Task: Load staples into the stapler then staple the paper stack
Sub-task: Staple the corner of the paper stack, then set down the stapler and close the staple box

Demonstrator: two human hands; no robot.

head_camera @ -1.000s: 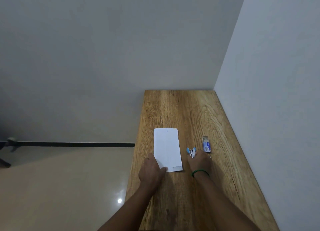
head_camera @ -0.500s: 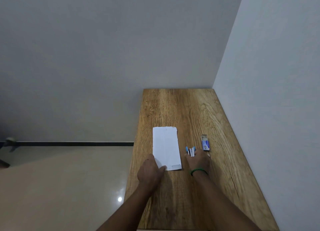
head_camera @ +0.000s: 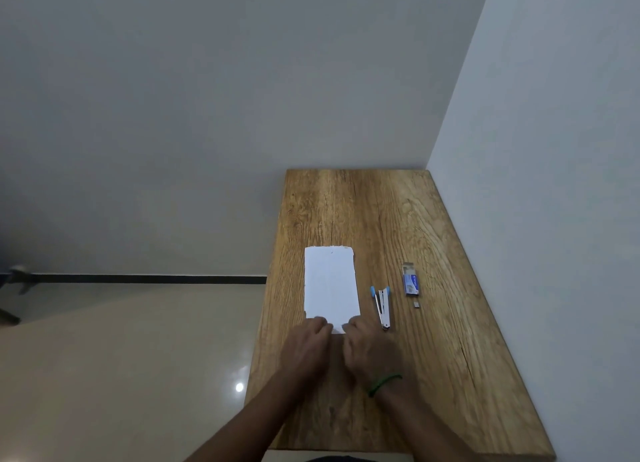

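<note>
1. The stapler [head_camera: 382,305] lies hinged open on the table [head_camera: 433,375], just right of the paper stack [head_camera: 330,283]. Loading looks unfinished.
2. The staple box [head_camera: 411,281] lies further right.
3. The left hand [head_camera: 306,349] and right hand [head_camera: 369,350] touch the stack's near edge; whether the fingers pinch it cannot be told.
4. Stapling remains.

Wooden table [head_camera: 381,212], grain running 12 to 6 o'clock. Paper stack [head_camera: 330,283] flat, left of centre. Stapler [head_camera: 383,308] just beside it at 3 o'clock, splayed in V, blue tips toward 12. Staple box [head_camera: 411,283] near stapler at 2 o'clock. Small grey piece [head_camera: 417,304] at box's 6 o'clock, apart.
</note>
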